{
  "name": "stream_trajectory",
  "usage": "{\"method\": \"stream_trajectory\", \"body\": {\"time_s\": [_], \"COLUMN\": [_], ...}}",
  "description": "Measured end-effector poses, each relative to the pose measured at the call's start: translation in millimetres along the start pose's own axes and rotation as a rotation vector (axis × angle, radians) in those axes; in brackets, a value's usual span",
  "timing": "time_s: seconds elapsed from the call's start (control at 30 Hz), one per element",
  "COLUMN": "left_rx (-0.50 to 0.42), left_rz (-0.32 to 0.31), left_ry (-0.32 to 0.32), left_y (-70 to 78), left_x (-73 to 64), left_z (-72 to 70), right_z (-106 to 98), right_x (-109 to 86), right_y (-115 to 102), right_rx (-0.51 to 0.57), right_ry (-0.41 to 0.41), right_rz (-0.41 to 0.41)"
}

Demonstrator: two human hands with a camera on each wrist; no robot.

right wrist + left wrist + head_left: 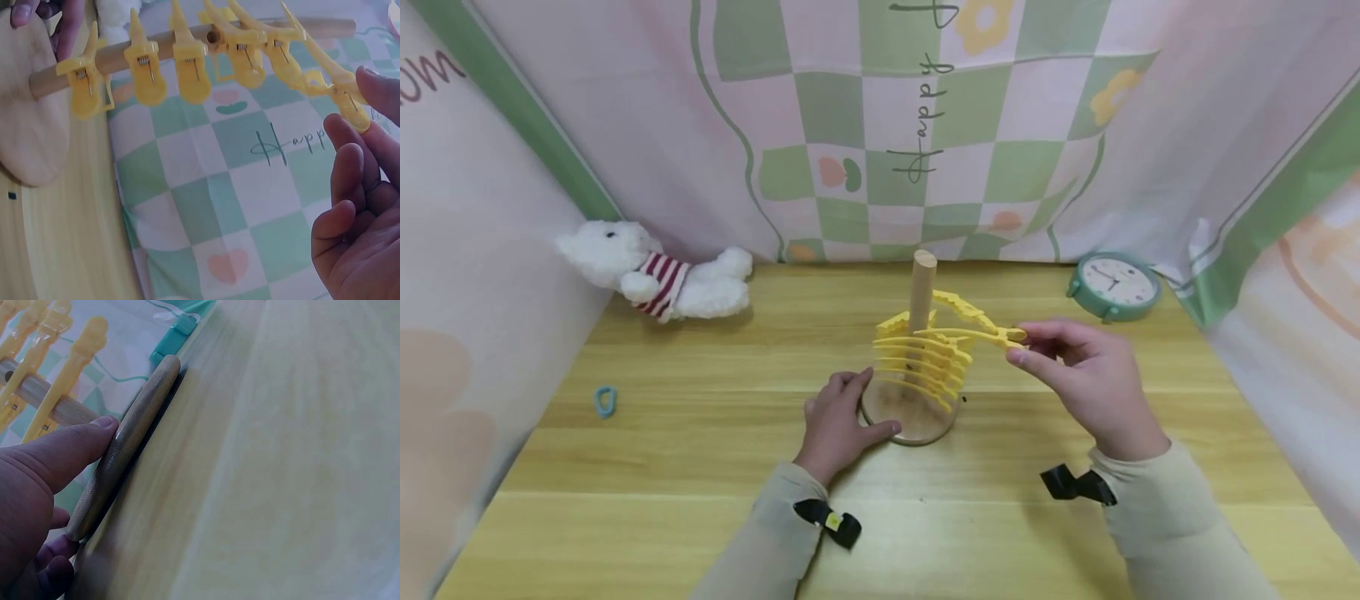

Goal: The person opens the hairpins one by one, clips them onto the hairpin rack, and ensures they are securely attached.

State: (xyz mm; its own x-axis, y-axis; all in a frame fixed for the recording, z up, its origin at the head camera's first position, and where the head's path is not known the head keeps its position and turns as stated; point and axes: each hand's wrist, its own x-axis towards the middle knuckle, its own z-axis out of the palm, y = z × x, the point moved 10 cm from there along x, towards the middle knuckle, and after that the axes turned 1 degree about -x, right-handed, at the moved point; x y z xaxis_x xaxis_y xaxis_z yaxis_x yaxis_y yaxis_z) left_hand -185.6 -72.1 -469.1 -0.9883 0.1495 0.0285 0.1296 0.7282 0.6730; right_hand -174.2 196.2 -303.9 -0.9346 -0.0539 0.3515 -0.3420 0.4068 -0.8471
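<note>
A wooden stand has a round base [917, 429] and an upright post [922, 283]. Several yellow spring clips [194, 75], like long-jawed hair clips, are clamped on the post one above another. My left hand [841, 423] grips the near left edge of the base, its thumb on the upper face [94, 440] and its other fingers around the rim. Above the row, my right hand [1093, 379] pinches the handles of one more yellow clip [1000, 335] between thumb and fingers. That clip's long jaws are spread apart and reach toward the upper post.
A white plush toy [700, 287] in a striped shirt lies at the back left. The green round clock [1112, 285] lies at the back right. On the left of the table is a small blue ring [605, 401]. A patterned cloth [895, 125] hangs behind.
</note>
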Motion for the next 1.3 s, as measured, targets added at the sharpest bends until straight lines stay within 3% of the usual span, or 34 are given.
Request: {"method": "stream_trajectory", "body": {"time_s": [0.47,0.77,1.0,1.3], "left_rx": [0.004,0.018,0.034,0.036], "left_rz": [0.002,-0.01,-0.028,-0.017], "left_ry": [0.003,0.006,0.0,0.004], "left_y": [-0.9,-0.8,1.2,4.2], "left_x": [0.0,-0.8,0.5,-0.4], "left_z": [0.4,-2.7,-1.6,-2.3], "right_z": [20,26,27,33], "right_x": [10.6,14.5,16.1,21.9], "right_y": [-11,-16,-21,-21], "right_rx": [0.017,-0.051,-0.158,-0.203], "right_ry": [-0.059,-0.082,-0.055,-0.06], "right_rz": [-0.049,-0.047,-0.083,-0.082]}}
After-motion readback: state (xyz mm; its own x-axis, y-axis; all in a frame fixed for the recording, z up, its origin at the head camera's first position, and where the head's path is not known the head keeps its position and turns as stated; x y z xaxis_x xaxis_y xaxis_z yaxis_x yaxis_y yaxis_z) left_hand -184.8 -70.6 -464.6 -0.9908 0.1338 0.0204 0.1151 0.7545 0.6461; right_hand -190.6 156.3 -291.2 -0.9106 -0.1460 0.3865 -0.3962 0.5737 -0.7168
